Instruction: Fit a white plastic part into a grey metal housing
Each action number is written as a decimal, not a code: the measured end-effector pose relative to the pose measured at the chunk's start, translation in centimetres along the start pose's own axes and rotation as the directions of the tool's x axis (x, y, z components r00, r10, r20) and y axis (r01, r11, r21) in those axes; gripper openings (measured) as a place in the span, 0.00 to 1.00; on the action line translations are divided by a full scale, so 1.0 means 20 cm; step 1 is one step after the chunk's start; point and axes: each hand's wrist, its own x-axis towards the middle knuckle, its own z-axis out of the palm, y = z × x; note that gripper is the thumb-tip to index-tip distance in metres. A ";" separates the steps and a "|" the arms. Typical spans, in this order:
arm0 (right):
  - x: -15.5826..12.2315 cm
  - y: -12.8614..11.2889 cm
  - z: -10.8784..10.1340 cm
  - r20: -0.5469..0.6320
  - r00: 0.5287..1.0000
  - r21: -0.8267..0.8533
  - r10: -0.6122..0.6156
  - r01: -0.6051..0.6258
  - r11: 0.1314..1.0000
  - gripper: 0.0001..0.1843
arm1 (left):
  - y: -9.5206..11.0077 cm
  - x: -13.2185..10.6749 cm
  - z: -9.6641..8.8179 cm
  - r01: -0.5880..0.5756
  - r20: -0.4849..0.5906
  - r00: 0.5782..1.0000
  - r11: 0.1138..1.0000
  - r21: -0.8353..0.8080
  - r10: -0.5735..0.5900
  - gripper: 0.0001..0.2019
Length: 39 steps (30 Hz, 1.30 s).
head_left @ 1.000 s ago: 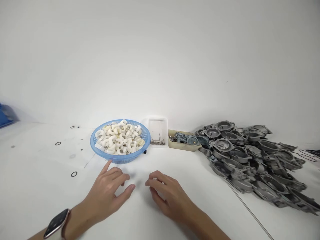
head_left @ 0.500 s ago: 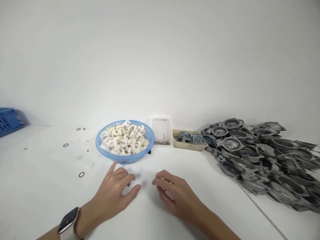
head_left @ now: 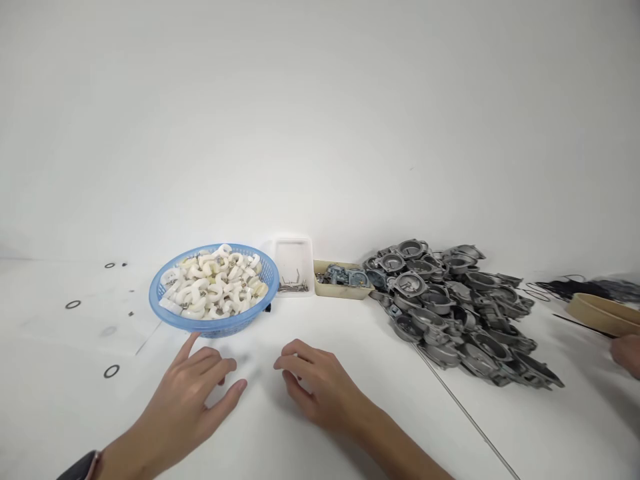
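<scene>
My left hand (head_left: 187,400) rests on the white table (head_left: 310,453), fingers spread and empty, its forefinger pointing toward the blue basket (head_left: 213,325). That basket holds several white curved plastic pieces (head_left: 213,287). My right hand (head_left: 320,388) lies beside it, fingers loosely curled down on the table with nothing in them. Both hands sit just in front of the basket without touching it.
A clear tray with metal pins (head_left: 294,270) and a beige tray of small metal parts (head_left: 343,279) stand behind. A heap of grey cast metal housings (head_left: 450,310) fills the right. Black O-rings (head_left: 111,371) lie at left. Another person's hand (head_left: 627,353) and a tan bowl (head_left: 600,313) are at far right.
The view has swung to the right: the basket and trays shifted left in frame, and the tan bowl and another person's hand came into view. My hands stay resting in place.
</scene>
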 end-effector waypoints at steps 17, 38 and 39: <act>-0.01 0.05 0.00 0.011 0.997 0.050 0.079 -0.079 0.996 0.13 | 0.02 0.01 0.00 -0.107 -0.051 0.993 0.994 -0.022 0.106 0.02; -0.03 0.11 -0.02 0.057 0.962 0.093 0.265 -0.270 0.958 0.13 | -0.06 -0.04 0.06 -0.146 -0.125 0.981 0.989 0.010 0.146 0.06; -0.03 0.11 -0.01 0.056 0.963 0.095 0.264 -0.268 0.959 0.13 | -0.06 -0.04 0.06 -0.145 -0.120 0.982 0.989 0.005 0.144 0.06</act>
